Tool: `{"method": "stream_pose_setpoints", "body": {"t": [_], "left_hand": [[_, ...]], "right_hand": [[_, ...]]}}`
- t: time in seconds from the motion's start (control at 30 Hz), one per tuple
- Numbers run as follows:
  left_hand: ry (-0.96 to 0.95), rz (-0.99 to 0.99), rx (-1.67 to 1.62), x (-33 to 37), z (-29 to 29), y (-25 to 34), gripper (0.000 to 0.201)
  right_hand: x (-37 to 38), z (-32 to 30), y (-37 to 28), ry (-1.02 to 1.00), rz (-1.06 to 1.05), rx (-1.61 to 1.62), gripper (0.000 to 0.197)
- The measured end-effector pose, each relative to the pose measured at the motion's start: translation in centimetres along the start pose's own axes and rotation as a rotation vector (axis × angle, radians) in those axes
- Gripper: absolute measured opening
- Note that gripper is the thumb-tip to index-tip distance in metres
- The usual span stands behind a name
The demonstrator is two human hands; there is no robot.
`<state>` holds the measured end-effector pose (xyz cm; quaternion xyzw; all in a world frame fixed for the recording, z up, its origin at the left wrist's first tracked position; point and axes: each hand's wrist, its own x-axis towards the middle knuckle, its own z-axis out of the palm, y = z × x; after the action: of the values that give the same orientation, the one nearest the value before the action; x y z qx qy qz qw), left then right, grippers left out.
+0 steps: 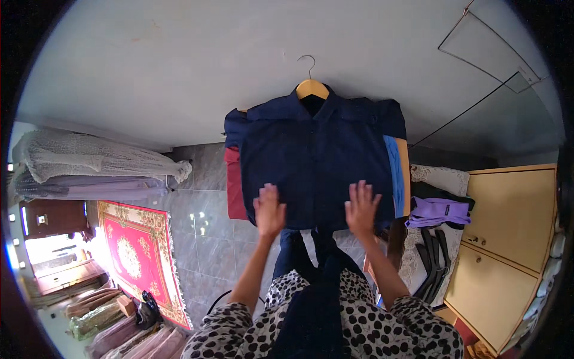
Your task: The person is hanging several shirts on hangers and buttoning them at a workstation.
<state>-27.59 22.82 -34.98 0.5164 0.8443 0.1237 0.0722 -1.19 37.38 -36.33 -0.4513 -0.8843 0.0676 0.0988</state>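
A navy collared shirt (311,161) lies spread out in front of me, its short sleeves out to the sides. In its collar sits a wooden hanger (312,90) with a metal hook pointing away from me. Past its left edge shows a strip of red cloth (235,185); past the right edge, blue cloth (393,167) and tan cloth (404,179). My left hand (269,209) rests flat on the shirt's lower left, fingers stretched out. On its lower right my right hand (362,206) is laid the same way, slightly blurred.
At right, a lace-covered table (412,263) bears folded purple cloth (441,212) and several black hangers (433,263), beside a pale wooden cabinet (508,221). Sheer pale garments (89,158) hang at far left. A red patterned rug (134,251) covers part of the grey tiled floor (209,221).
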Motion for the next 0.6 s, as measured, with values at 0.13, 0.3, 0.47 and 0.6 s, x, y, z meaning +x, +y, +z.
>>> {"method": "stream_pose_setpoints", "body": {"t": [0.13,0.3,0.47,0.6], "left_hand": [[-0.143,0.218,-0.007,0.8,3.3,6.9,0.06],[-0.149,0.171,0.025,-0.1,2.3,0.8,0.057],[-0.054,-0.196,0.174,-3.7,-0.9,-6.9,0.065],[0.003,-0.244,0.126,-7.1,-2.8,-8.7,0.052]], "right_hand": [[1.0,1.8,-5.8,-0.083,-0.14,0.191,0.056],[0.9,0.7,0.7,-0.065,-0.083,0.14,0.053],[-1.6,-1.5,7.8,-0.019,0.197,-0.162,0.051],[-4.9,-3.4,11.0,0.212,0.128,-0.22,0.046]]}}
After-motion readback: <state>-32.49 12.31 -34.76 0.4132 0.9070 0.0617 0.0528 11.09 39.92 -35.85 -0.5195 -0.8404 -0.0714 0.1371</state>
